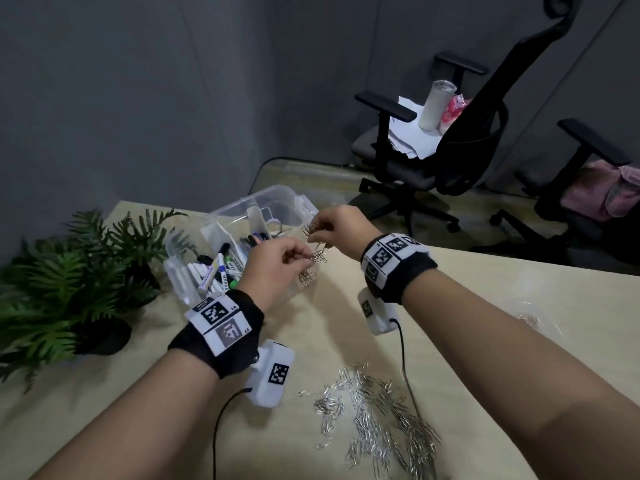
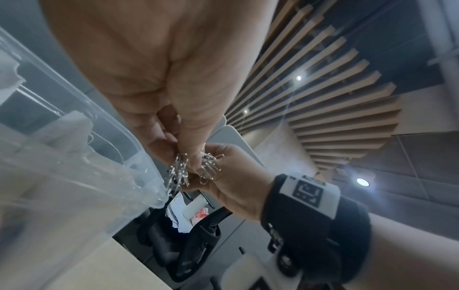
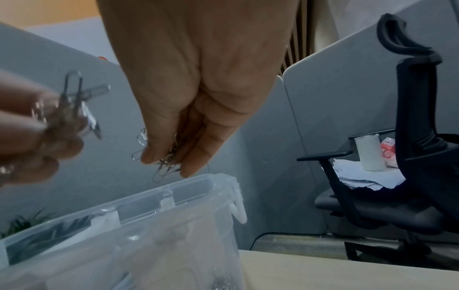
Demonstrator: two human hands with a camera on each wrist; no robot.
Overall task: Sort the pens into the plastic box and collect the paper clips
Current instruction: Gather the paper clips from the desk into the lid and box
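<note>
Both hands hover over the right end of the clear plastic box [image 1: 277, 199]. My left hand [image 1: 277, 261] pinches a bunch of silver paper clips [image 1: 318, 256], seen close in the left wrist view [image 2: 178, 172]. My right hand [image 1: 341, 230] pinches another bunch of clips [image 1: 310, 230], which dangle from its fingertips [image 3: 162, 168] just above the box rim [image 3: 198, 182]. Markers and pens [image 1: 221, 268] lie in the box's left part. A loose pile of paper clips [image 1: 381, 407] is spread on the table near me.
A green potted plant [image 1: 79, 271] stands left of the box. A few more clips [image 1: 530, 318] lie at the table's right. Two black office chairs [image 1: 433, 143] stand beyond the table edge, one holding papers and a white roll. Cables run from both wrist cameras.
</note>
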